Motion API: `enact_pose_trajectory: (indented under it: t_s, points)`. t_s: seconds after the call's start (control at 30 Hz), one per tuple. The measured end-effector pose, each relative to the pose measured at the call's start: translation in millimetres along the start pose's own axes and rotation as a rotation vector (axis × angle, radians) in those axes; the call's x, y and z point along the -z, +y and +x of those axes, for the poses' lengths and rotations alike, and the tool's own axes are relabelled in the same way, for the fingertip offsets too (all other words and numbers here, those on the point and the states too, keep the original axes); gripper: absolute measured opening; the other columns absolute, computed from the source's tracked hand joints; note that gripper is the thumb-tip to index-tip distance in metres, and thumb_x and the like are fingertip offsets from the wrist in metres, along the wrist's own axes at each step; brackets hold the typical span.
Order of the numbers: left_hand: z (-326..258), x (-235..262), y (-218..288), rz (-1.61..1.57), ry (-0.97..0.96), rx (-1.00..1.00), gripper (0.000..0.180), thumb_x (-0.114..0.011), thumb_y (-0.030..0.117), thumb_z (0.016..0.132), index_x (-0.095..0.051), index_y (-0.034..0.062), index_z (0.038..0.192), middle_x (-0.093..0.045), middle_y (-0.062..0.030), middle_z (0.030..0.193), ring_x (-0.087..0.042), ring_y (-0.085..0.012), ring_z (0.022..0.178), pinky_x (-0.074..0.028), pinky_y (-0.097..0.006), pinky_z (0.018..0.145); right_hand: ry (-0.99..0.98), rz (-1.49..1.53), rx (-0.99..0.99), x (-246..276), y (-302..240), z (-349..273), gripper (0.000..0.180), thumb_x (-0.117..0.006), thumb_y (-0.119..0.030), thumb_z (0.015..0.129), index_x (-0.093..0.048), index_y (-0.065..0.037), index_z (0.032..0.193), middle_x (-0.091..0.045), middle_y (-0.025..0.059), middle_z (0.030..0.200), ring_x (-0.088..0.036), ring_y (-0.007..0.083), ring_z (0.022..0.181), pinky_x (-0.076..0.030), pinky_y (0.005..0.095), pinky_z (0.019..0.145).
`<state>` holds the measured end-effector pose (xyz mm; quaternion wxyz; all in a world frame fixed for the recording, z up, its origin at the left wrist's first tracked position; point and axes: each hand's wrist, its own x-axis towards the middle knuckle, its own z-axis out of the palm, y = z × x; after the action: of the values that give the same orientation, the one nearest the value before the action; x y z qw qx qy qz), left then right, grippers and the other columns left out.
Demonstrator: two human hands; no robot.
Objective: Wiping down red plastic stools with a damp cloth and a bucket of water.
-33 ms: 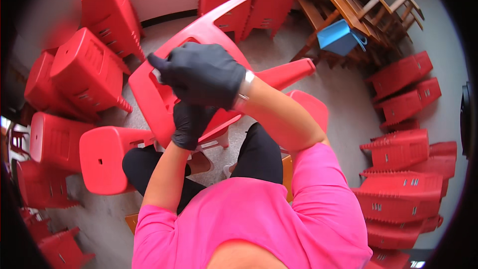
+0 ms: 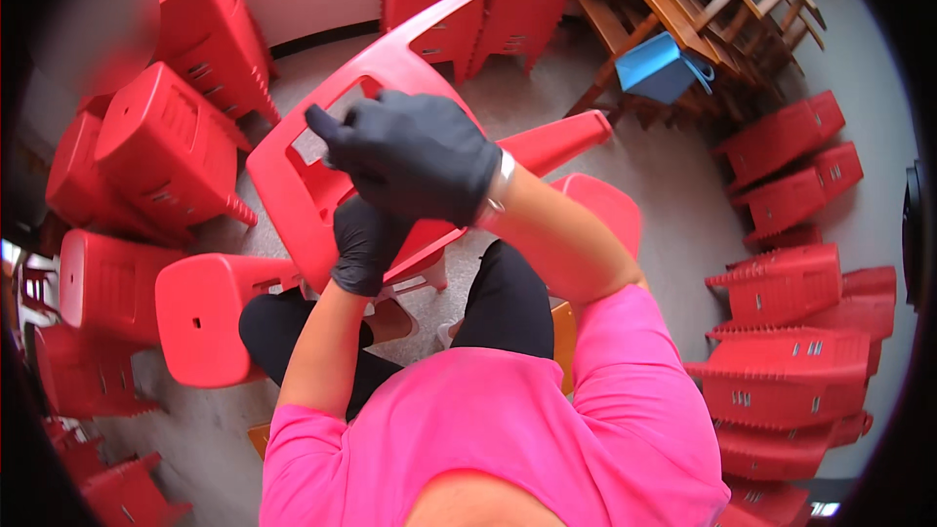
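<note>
A red plastic stool (image 2: 303,190) is tipped in front of my knees, legs pointing away and to the right. My right hand (image 2: 415,156), in a black glove, is closed above the stool's near side, with the thumb reaching left; whatever it grips, if anything, is hidden. Below it my left hand (image 2: 363,249), also black-gloved, lies against the stool's near edge. Its fingers are covered by my right hand, so their grip does not show.
A red stool (image 2: 200,317) stands beside my left knee, another (image 2: 605,210) to the right. Stacked red stools (image 2: 161,151) line the left, with more stacks (image 2: 781,376) at right. Wooden furniture (image 2: 673,5) with a blue container (image 2: 656,68) stands at the far right.
My right hand has shifted slightly right and down over the stool. My left hand and the tipped stool have moved slightly left in the picture.
</note>
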<state>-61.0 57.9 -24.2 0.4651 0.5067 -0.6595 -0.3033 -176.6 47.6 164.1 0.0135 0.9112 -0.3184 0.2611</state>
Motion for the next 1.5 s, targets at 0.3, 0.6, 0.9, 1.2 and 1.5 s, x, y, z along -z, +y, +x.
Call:
enact_pose_trajectory:
  t_s: [0.3,0.6,0.9,1.2,1.5]
  points:
    - [0,22,54,0.544,-0.065,-0.157,0.041,-0.060,0.050,0.083,-0.065,0.0096,0.088,-0.062,-0.0137,0.069,-0.062,-0.0326,0.064,-0.046,-0.043,0.054,0.194,-0.481,-0.232,-17,64,-150,0.028,-0.065,-0.021,0.066,-0.067,-0.028,0.093,-0.057,0.0014,0.086,-0.056,0.0235,0.087,-0.042,0.0447,0.082]
    - [2,21,65,0.608,-0.086,-0.163,0.038,-0.062,0.046,0.084,-0.063,0.0078,0.087,-0.061,-0.0152,0.069,-0.062,-0.0342,0.064,-0.045,-0.043,0.054,0.154,-0.565,-0.734,28,115,-191,0.046,-0.062,-0.009,0.069,-0.064,-0.015,0.115,-0.057,0.0115,0.085,-0.056,0.0319,0.085,-0.045,0.0429,0.077]
    - [1,25,59,0.621,-0.082,-0.153,0.037,-0.063,0.045,0.084,-0.063,0.0077,0.088,-0.062,-0.0158,0.071,-0.062,-0.0349,0.065,-0.046,-0.043,0.055,0.034,-0.353,-0.583,2,76,-165,0.045,-0.060,-0.017,0.070,-0.060,-0.013,0.115,-0.054,0.0105,0.079,-0.055,0.0297,0.071,-0.045,0.0433,0.063]
    - [6,22,64,0.605,-0.080,-0.126,0.037,-0.062,0.045,0.085,-0.062,0.0075,0.088,-0.061,-0.0164,0.072,-0.061,-0.0358,0.067,-0.045,-0.043,0.057,0.080,-0.522,-0.727,15,109,-183,0.059,-0.059,-0.018,0.077,-0.048,-0.016,0.135,-0.054,0.0121,0.081,-0.057,0.0303,0.074,-0.047,0.0451,0.064]
    - [11,25,66,0.475,-0.150,-0.001,0.039,-0.063,0.045,0.084,-0.064,0.0065,0.088,-0.059,-0.0172,0.068,-0.060,-0.0358,0.065,-0.043,-0.041,0.056,0.126,-0.046,-0.524,-49,14,-156,0.048,-0.060,-0.012,0.076,-0.057,-0.012,0.124,-0.052,0.0109,0.084,-0.055,0.0279,0.076,-0.047,0.0389,0.068]
